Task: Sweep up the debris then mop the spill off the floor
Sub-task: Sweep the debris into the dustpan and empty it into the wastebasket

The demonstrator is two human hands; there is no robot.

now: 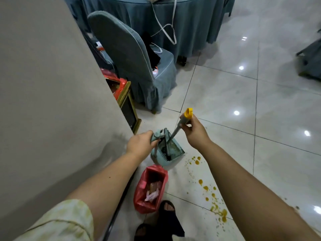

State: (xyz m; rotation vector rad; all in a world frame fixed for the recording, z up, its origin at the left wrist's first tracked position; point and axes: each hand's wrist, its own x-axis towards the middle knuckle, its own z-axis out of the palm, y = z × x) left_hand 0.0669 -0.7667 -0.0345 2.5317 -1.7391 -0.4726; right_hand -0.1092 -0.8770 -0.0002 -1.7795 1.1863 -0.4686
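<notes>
- A glossy pale tiled floor (260,94) fills the right and far side of the scene, with ceiling lights reflected in it.
- A plain beige surface (43,84) takes up the left side, from near to far.
- A round table draped in blue-grey cloth (191,23) stands at the far end, with a white cable (166,26) hanging over its edge.
- A chair in a matching blue-grey cover (125,49) stands in front of the table, its back toward the camera.
- A small bin lined with a red plastic bag (151,188) stands on the floor near the person's dark sandals (166,209); it holds crumpled pale scraps.
- A teal plastic upright dustpan (173,153) stands on the floor just beyond the bin, in the middle of the scene.
- The left hand (140,145) has its fingers wrapped round the top of the dustpan's handle.
- The right hand (194,131) grips the top of a grey broom pole (175,131) just below its yellow end cap (188,113); the pole's lower end sits inside the dustpan.
- An orange-brown spill of scattered drops (205,188) trails across the tiles to the right of the bin and dustpan, running toward the near right.
</notes>
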